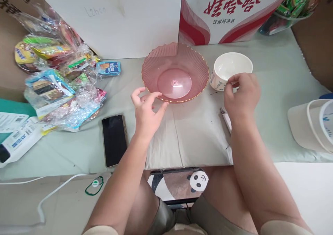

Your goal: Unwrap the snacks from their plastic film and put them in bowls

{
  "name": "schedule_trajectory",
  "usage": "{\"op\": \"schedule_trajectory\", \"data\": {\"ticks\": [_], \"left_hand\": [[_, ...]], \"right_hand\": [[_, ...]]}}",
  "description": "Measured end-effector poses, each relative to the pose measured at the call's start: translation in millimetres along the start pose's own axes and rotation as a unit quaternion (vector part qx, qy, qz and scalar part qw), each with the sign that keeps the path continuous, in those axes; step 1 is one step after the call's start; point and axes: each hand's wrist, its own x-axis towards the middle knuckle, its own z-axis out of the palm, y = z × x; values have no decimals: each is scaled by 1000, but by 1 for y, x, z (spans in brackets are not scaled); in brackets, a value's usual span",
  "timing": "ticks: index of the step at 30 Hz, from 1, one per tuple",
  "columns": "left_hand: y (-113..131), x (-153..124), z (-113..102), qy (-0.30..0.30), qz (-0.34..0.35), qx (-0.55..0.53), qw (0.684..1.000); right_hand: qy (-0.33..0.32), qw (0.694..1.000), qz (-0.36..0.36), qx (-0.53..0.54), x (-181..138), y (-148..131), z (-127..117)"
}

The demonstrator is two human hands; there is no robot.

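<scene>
Left hand (147, 115) spread, at 7 o'clock rim of pink fluted bowl (179, 76); right hand (243, 96) curled, 6 o'clock side of white bowl (230, 64), can't tell if pinching.

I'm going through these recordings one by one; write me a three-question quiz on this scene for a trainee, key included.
1. Which of the person's hands is nearer the white bowl?
2. True or false: the black phone lies nearer to the person than the pink bowl does.
3. Fill in the colour: the box behind the white bowl bears large lettering in ____.

Key:
1. The right hand.
2. True.
3. Red.
</scene>
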Motion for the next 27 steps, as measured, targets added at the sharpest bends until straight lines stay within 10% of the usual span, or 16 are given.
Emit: {"op": "schedule_trajectory", "data": {"ticks": [13, 20, 27], "left_hand": [[-24, 3, -56, 139, 17, -51, 989], [-16, 3, -120, 285, 90, -145, 943], [-35, 3, -176, 460, 106, -183, 863]], "right_hand": [[16, 988, -119, 95, -29, -53, -16], [-126, 935, -271, 192, -86, -141, -9], [-283, 860, -382, 186, -103, -264, 57]]}}
